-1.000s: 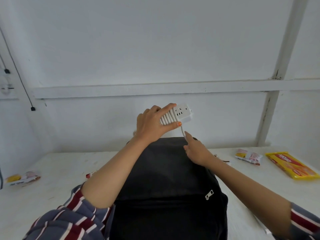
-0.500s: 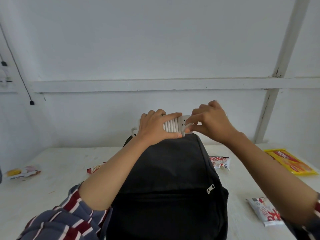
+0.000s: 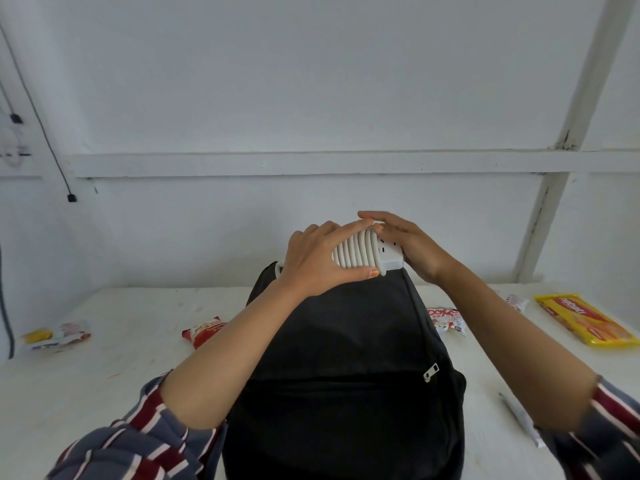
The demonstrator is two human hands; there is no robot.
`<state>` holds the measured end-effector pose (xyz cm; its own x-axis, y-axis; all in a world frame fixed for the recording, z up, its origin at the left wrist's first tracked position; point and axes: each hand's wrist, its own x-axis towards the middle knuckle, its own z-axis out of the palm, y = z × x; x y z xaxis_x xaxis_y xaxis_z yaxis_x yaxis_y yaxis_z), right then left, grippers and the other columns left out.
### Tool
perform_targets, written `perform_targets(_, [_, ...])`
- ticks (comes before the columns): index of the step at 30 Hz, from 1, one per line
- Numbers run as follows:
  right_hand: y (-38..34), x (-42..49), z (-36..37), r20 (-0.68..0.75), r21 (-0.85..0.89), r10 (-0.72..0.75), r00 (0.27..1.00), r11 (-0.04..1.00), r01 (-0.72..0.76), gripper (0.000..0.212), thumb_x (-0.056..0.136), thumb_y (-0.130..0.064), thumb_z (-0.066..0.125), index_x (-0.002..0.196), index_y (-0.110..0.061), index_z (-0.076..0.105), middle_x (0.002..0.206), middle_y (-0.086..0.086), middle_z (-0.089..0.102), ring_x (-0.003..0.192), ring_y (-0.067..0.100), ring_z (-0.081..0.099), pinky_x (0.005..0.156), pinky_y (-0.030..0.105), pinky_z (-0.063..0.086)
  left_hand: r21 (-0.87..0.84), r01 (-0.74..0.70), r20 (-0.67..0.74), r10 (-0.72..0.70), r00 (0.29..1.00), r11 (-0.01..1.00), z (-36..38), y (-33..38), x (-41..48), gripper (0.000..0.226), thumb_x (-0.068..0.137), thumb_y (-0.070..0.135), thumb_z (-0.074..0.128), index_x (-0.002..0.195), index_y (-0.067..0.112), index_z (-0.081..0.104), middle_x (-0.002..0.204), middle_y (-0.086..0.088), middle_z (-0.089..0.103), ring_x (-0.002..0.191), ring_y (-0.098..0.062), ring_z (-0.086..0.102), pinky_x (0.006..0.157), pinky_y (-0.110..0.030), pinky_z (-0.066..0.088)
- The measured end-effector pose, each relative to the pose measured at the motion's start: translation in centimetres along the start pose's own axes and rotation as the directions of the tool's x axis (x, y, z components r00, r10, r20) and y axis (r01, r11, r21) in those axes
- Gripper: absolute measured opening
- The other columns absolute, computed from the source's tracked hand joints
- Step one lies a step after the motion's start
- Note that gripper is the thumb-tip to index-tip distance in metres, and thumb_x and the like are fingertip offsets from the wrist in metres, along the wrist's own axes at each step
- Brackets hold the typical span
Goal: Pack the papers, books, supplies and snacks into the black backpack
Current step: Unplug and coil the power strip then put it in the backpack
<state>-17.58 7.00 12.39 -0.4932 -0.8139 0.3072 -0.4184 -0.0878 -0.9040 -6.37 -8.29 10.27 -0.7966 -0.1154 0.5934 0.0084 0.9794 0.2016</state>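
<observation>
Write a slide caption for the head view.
Left hand grips a cord-wrapped white power strip, right hand steadying it, over the black backpack; snack packets on the table.

Soft even daylight, wide-angle edge bending, sharp.
</observation>
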Motion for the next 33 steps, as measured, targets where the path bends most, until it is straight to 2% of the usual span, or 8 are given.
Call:
perform_targets(3, [0.2,0.2,0.9,-0.076,0.057,0.021,0.997,0.998,-0.017,0.01,0.097,-0.018,0.044,0.105,-0.023,0.047,0.094,0.006,0.059,0.077,0.015,0.061,0.061,0.02,0.049,0.006,0.01,0.012,-0.011,1.0,1.0,-0.2,-0.3,-0.3,0.083,0.066,0.077,0.047,0.141,0.043,0.032,0.115,0.001,0.058,0.1,-0.016,0.055,0.084,-0.034,0.04])
perform_targets(7, [1.2,0.3,1.9,-0.193,0.108,-0.008,0.981,0.994,0.03,0.008,0.094,-0.014,0.05,0.088,-0.017,0.053,0.087,0.003,0.062,0.076,0.015,0.061,0.065,0.024,0.05,0.037,0.017,0.033,-0.018,0.999,0.999,-0.3,-0.8,-0.5,0.082,0.068,0.074,0.049,0.141,0.042,0.031,0.118,0.001,0.057,0.104,-0.017,0.053,0.085,-0.032,0.037])
perform_targets(11, [2.3,0.1,2.6,-0.151,0.106,-0.015,0.988,0.994,0.032,0.016,0.089,-0.028,0.059,0.104,-0.024,0.057,0.107,0.003,0.062,0.097,0.021,0.062,0.079,0.033,0.054,0.014,0.061,0.014,-0.061,0.998,0.998,-0.3,-1.7,-0.8,0.084,0.065,0.076,0.05,0.14,0.043,0.033,0.118,0.003,0.058,0.105,-0.017,0.054,0.088,-0.035,0.038])
perform_targets(16, [3.0,-0.1,3.4,-0.051,-0.026,-0.047,0.998,0.999,0.046,0.069,0.056,-0.04,0.078,0.115,-0.036,0.044,0.111,-0.006,0.053,0.099,0.004,0.055,0.076,0.018,0.05,-0.006,0.077,0.042,-0.076,0.996,0.997,-0.9,-2.1,-0.8,0.088,0.064,0.077,0.056,0.139,0.036,0.034,0.117,0.003,0.058,0.102,-0.016,0.054,0.088,-0.036,0.04])
perform_targets(21, [3.0,0.0,3.2,0.063,-0.137,-0.04,0.997,0.989,0.048,0.087,0.052,-0.025,0.082,0.125,-0.028,0.036,0.115,-0.009,0.05,0.096,-0.01,0.053,0.079,0.009,0.045,-0.172,0.146,0.11,-0.129,0.986,0.974,-1.6,-3.0,-0.9,0.077,0.065,0.061,0.073,0.128,0.034,0.037,0.106,0.008,0.057,0.091,-0.012,0.057,0.081,-0.029,0.046])
perform_targets(25, [3.0,-0.2,3.2,0.033,-0.277,-0.085,0.996,0.957,0.091,0.087,0.05,-0.035,0.08,0.126,-0.037,0.036,0.112,-0.01,0.051,0.094,-0.005,0.053,0.078,0.009,0.045,-0.233,0.182,0.199,-0.136,0.971,0.955,-1.9,-3.3,-0.9,0.07,0.068,0.058,0.072,0.124,0.036,0.037,0.104,0.009,0.057,0.089,-0.012,0.057,0.075,-0.024,0.04])
perform_targets(28, [3.0,-0.4,3.5,0.056,-0.313,-0.167,0.984,0.933,0.176,0.089,0.057,-0.029,0.084,0.13,-0.043,0.036,0.11,-0.011,0.054,0.096,0.004,0.056,0.082,0.016,0.048,-0.235,0.178,0.25,-0.118,0.961,0.956,-2.0,-3.2,-0.8,0.069,0.069,0.061,0.069,0.124,0.037,0.036,0.105,0.008,0.057,0.088,-0.012,0.057,0.074,-0.025,0.041])
perform_targets(33, [3.6,-1.2,4.7,-0.043,-0.314,-0.247,0.968,0.923,0.222,0.07,0.058,-0.035,0.081,0.121,-0.033,0.052,0.112,-0.008,0.059,0.099,0.012,0.057,0.084,0.022,0.049,-0.174,0.129,0.3,-0.072,0.951,0.976,-2.7,-3.0,-0.6,0.067,0.071,0.062,0.066,0.125,0.036,0.036,0.105,0.006,0.058,0.088,-0.013,0.057,0.076,-0.026,0.045])
